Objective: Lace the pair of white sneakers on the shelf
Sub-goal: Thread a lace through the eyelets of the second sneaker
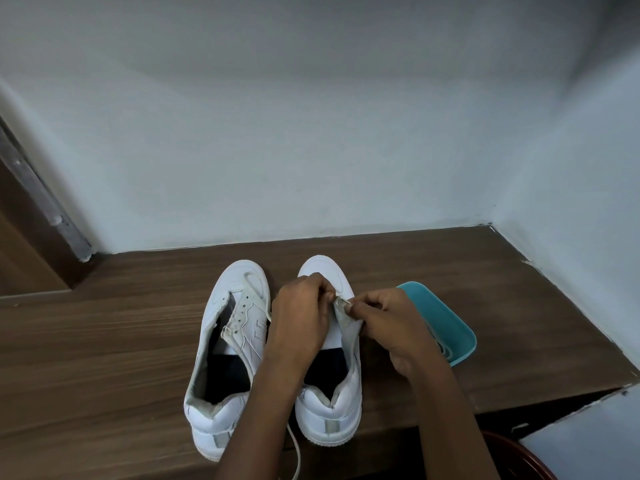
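Observation:
Two white sneakers stand side by side on the brown wooden shelf [121, 341], toes toward the wall. The left sneaker [228, 355] has bare eyelets and an open tongue. Over the right sneaker [332, 403] both hands meet near its front eyelets. My left hand [301, 317] has its fingers curled at the sneaker's upper, and a white lace [296, 452] trails down past my left forearm over the shelf's front edge. My right hand [388, 323] pinches the sneaker's right eyelet flap [343, 306]. The lace end itself is hidden by my fingers.
A teal plastic tray [446, 323] lies on the shelf just right of my right hand. White walls close the shelf at the back and right. A dark wooden frame stands at far left, and a reddish-brown round rim [519, 459] shows below the shelf's front right.

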{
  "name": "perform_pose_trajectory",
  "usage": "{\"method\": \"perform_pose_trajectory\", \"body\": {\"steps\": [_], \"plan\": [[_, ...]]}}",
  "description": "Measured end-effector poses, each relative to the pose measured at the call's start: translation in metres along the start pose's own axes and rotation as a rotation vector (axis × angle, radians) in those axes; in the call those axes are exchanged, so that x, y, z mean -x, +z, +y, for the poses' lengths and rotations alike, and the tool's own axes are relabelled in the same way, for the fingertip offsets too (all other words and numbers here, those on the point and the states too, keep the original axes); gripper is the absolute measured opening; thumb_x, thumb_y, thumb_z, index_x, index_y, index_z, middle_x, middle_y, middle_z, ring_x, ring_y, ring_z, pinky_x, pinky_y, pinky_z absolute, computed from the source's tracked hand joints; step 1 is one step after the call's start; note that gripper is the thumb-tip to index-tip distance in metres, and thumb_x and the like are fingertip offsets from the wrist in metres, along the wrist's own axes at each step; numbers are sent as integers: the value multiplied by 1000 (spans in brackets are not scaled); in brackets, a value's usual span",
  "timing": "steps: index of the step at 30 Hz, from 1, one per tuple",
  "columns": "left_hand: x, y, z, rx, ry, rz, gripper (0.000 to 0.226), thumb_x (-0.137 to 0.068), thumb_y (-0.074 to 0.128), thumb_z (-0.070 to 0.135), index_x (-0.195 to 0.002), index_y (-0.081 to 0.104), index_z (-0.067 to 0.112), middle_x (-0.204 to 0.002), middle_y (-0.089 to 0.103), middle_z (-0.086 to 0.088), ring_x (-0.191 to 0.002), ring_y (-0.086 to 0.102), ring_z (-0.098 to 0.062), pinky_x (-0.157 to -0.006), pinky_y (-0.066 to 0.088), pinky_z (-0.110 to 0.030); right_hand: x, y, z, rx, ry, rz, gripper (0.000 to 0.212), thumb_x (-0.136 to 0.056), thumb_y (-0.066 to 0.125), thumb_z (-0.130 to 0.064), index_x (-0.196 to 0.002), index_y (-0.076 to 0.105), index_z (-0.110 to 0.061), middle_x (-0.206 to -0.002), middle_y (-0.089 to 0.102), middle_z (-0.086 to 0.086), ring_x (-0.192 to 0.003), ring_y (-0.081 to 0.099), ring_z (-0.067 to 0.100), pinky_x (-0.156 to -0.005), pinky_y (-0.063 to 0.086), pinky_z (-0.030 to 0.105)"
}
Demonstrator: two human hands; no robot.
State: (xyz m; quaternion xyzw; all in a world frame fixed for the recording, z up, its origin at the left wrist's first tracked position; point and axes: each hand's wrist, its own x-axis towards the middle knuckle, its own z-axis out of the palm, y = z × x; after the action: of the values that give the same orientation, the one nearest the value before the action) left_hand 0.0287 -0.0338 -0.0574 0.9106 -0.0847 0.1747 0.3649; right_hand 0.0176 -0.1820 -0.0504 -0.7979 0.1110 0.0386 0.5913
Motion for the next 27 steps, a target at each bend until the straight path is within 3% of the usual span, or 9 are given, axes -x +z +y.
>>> {"method": "perform_pose_trajectory", "body": {"steps": [6, 11, 15, 20, 24, 27], "plan": [[2, -6, 4, -99, 28, -11, 8, -91, 63, 15, -89, 69, 10, -88, 66, -5, -82, 62, -25, -70, 51, -44, 0, 1, 1, -4, 5, 7, 10, -89, 70, -14, -85, 79, -14, -81, 77, 1, -83, 73, 16, -78, 61, 30], [3, -9, 14, -218, -6, -109, 13, -94, 58, 17, -96, 69, 10, -100, 58, -5, -89, 61, -25, -71, 45, -36, -1, 2, 2, -20, 5, 7, 10, -89, 70, -13, -86, 79, -12, -81, 77, 2, -82, 73, 17, -75, 60, 28], [2, -7, 16, -264, -57, -135, 15, -93, 56, 17, -95, 68, 7, -108, 51, -5, -85, 61, -29, -72, 49, -41, -1, 2, 2, -26, 9, -4, 10, -90, 70, -13, -86, 79, -13, -82, 77, 2, -83, 73, 18, -75, 59, 27], [3, -4, 19, -290, -95, -139, 16, -94, 55, 15, -95, 67, 5, -119, 43, -7, -83, 61, -31, -71, 51, -41, 0, 2, 0, -23, 0, -13, 12, -90, 68, -11, -85, 79, -13, -81, 77, 2, -83, 74, 18, -78, 61, 30], [6, -2, 22, -300, -125, -121, 14, -96, 53, 15, -97, 66, 9, -123, 42, -4, -83, 62, -26, -65, 44, -32, 0, 0, 0, 8, -27, -52, 13, -92, 67, -15, -86, 79, -16, -82, 77, -1, -85, 73, 16, -77, 59, 28], [8, -1, 22, -242, -155, -92, 17, -97, 53, 18, -98, 68, 8, -120, 42, -4, -89, 61, -27, -68, 47, -36, -1, -2, 0, 26, -22, -81, 16, -95, 65, -20, -87, 79, -17, -84, 77, -1, -88, 73, 17, -83, 60, 32]]}}
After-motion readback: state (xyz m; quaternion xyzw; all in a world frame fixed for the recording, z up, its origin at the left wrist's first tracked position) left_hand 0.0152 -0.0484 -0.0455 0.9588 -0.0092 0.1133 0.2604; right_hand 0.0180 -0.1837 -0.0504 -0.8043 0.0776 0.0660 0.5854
